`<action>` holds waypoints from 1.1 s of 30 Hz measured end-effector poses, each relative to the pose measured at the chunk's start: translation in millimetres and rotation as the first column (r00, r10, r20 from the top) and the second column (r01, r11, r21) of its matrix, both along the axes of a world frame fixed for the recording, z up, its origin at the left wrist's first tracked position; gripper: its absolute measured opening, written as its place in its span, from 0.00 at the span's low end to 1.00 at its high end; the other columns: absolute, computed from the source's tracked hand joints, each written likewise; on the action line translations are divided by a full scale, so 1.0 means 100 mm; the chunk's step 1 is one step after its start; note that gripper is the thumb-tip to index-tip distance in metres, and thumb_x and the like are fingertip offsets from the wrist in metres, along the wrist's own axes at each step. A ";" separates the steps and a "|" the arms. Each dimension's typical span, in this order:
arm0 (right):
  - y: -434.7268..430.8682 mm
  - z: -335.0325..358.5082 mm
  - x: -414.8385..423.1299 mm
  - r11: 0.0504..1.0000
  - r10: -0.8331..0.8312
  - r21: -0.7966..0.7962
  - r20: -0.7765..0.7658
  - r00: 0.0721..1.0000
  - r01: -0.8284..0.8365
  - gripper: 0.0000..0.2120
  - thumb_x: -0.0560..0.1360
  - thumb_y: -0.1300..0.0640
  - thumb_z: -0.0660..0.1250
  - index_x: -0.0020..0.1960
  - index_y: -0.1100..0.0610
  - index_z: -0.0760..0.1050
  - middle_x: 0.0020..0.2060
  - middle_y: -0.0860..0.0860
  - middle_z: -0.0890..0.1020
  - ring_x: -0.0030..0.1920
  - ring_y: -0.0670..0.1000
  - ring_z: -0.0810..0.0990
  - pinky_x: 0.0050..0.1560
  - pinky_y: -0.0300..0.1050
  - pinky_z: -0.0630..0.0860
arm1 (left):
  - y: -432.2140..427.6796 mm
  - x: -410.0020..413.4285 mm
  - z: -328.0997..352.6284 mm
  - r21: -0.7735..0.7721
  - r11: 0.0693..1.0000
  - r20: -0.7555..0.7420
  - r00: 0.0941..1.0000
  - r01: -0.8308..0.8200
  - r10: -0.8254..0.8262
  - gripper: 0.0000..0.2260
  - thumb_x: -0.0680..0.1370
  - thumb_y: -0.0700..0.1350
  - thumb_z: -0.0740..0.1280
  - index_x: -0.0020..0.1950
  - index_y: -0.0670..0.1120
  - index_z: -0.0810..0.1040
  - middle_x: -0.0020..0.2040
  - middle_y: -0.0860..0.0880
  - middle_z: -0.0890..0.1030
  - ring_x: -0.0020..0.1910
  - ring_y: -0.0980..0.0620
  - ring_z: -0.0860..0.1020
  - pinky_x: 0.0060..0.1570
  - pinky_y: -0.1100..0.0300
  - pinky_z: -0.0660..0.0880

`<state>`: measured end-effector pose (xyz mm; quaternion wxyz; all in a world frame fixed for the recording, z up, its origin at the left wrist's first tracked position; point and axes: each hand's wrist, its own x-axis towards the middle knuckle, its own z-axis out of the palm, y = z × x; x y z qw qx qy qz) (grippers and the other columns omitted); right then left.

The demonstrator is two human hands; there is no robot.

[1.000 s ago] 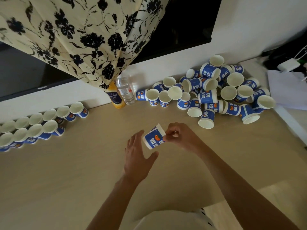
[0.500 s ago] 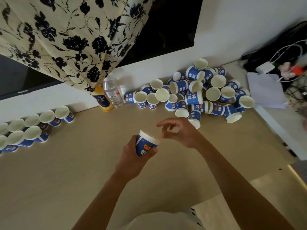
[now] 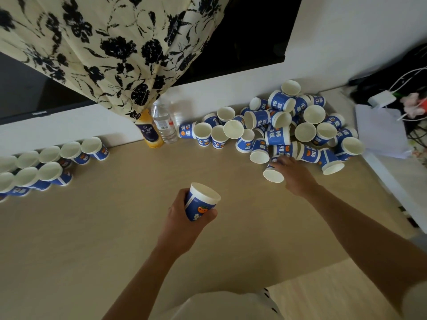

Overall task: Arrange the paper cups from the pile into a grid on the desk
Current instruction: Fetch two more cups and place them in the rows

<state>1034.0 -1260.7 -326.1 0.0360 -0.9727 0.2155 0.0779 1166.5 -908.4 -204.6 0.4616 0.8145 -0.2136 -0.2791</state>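
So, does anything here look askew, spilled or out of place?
Nothing looks spilled or damaged. The pile of blue-and-white paper cups at back right is a jumble, many on their sides. An orange plastic bottle and a clear water bottle stand by the wall, between that pile and the upright grid cups.

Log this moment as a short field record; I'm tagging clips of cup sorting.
left hand: grips one paper cup, mouth up, above the desk
pile: jumbled cups at the desk's back right
right hand: fingers on a second cup at the pile's near edge; grip unclear
grid: two rows of cups, far left
other: juice bottle and water bottle between grid and pile
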 end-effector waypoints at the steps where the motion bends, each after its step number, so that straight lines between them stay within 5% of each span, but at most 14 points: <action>1: 0.00 -0.01 0.01 0.997 0.056 -0.043 -0.025 0.998 -0.057 0.37 0.66 0.67 0.77 0.72 0.53 0.71 0.69 0.54 0.71 0.68 0.58 0.72 0.61 0.53 0.74 | 0.02 0.01 -0.01 0.001 1.000 -0.003 1.000 -0.009 0.009 0.20 0.71 0.48 0.78 0.57 0.53 0.74 0.48 0.56 0.82 0.43 0.59 0.81 0.40 0.69 0.75; 6: 0.07 -0.05 0.11 0.964 0.218 -0.110 -0.196 0.956 -0.242 0.32 0.68 0.52 0.78 0.70 0.49 0.73 0.66 0.53 0.71 0.69 0.57 0.70 0.66 0.55 0.71 | 0.09 0.03 -0.06 -0.007 0.999 -0.032 0.999 -0.043 0.043 0.18 0.71 0.48 0.78 0.57 0.52 0.74 0.47 0.57 0.82 0.43 0.59 0.80 0.39 0.69 0.75; 9: 0.13 -0.09 0.18 0.972 0.211 -0.066 -0.168 0.963 -0.225 0.32 0.66 0.47 0.78 0.68 0.49 0.74 0.65 0.51 0.72 0.68 0.56 0.70 0.66 0.54 0.70 | 0.18 0.03 -0.09 -0.020 0.997 -0.037 0.997 -0.073 0.072 0.17 0.72 0.47 0.77 0.56 0.52 0.75 0.47 0.56 0.82 0.43 0.58 0.80 0.39 0.70 0.74; 13: 0.35 -0.08 0.33 0.962 -0.026 0.271 0.138 0.990 -0.013 0.31 0.62 0.44 0.81 0.61 0.51 0.76 0.56 0.50 0.79 0.58 0.53 0.77 0.59 0.52 0.75 | 0.34 0.11 -0.10 -0.036 0.985 0.032 0.984 -0.172 0.173 0.18 0.70 0.46 0.79 0.50 0.60 0.73 0.52 0.54 0.76 0.45 0.59 0.79 0.41 0.70 0.74; 17: 0.80 -0.04 0.50 0.772 -0.344 0.627 0.271 0.899 0.106 0.28 0.62 0.52 0.84 0.57 0.53 0.75 0.49 0.49 0.80 0.48 0.48 0.79 0.46 0.37 0.73 | 0.57 0.24 -0.14 -0.035 0.976 0.033 0.976 -0.215 0.216 0.19 0.69 0.46 0.80 0.51 0.59 0.75 0.51 0.52 0.78 0.47 0.56 0.80 0.42 0.66 0.74; 20: 1.21 -0.07 0.56 0.669 -0.492 0.726 0.271 0.827 0.160 0.26 0.63 0.56 0.84 0.57 0.55 0.76 0.47 0.48 0.81 0.46 0.45 0.79 0.44 0.29 0.71 | 0.70 0.30 -0.19 -0.019 0.973 0.019 0.973 -0.228 0.229 0.20 0.69 0.46 0.80 0.53 0.58 0.75 0.51 0.54 0.79 0.47 0.59 0.79 0.42 0.69 0.74; 25: 1.75 -0.18 0.54 0.539 -0.592 0.813 0.180 0.785 0.220 0.27 0.63 0.52 0.83 0.58 0.53 0.76 0.50 0.45 0.82 0.50 0.43 0.80 0.46 0.37 0.74 | 0.92 0.37 -0.30 0.000 0.971 -0.033 0.971 -0.239 0.239 0.20 0.69 0.46 0.80 0.56 0.56 0.76 0.51 0.54 0.81 0.45 0.61 0.79 0.41 0.66 0.74; 33: 2.46 -0.19 0.57 0.471 -0.622 0.845 0.115 0.774 0.254 0.25 0.66 0.51 0.81 0.60 0.47 0.75 0.51 0.40 0.83 0.51 0.39 0.80 0.45 0.33 0.72 | 1.27 0.51 -0.43 -0.035 0.966 -0.064 0.965 -0.256 0.253 0.22 0.68 0.42 0.80 0.58 0.53 0.78 0.49 0.58 0.83 0.47 0.62 0.81 0.44 0.60 0.77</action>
